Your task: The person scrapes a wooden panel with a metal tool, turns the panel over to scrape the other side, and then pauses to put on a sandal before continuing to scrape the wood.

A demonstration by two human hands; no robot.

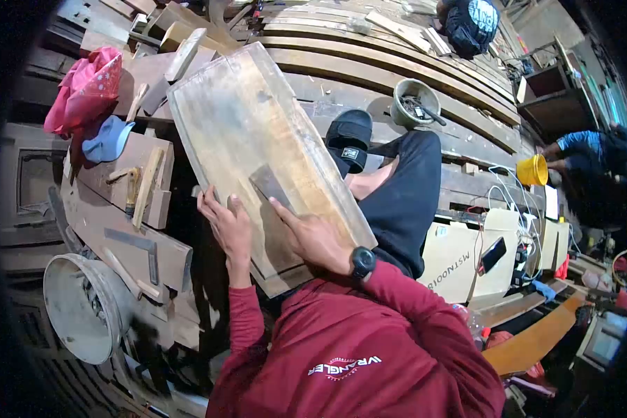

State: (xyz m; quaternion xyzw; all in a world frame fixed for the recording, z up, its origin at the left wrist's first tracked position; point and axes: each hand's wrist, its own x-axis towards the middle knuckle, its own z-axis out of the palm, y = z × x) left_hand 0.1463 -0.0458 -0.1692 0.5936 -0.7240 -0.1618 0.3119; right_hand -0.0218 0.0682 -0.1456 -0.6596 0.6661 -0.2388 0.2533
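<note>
A wooden panel (pixel 258 132) with a pale, stained face and a raised border lies tilted across my lap. At its lower left edge, my left hand (pixel 228 226) grips the border, thumb over the face and fingers at the rim. My right hand (pixel 315 240), with a dark watch on the wrist, holds a thin dark rectangular piece (pixel 270 184) against the panel face, index finger stretched along its lower end. The other fingers are bent underneath and partly hidden.
Left are a white bucket (pixel 83 306), a metal square (pixel 136 244), a blue cap (pixel 108 139) and pink cloth (pixel 90 90). A grey bucket (pixel 414 104) stands beyond my knee. Right are cardboard (pixel 453 258), a phone (pixel 492 255), and a person (pixel 578 150) by a yellow bucket (pixel 531 170).
</note>
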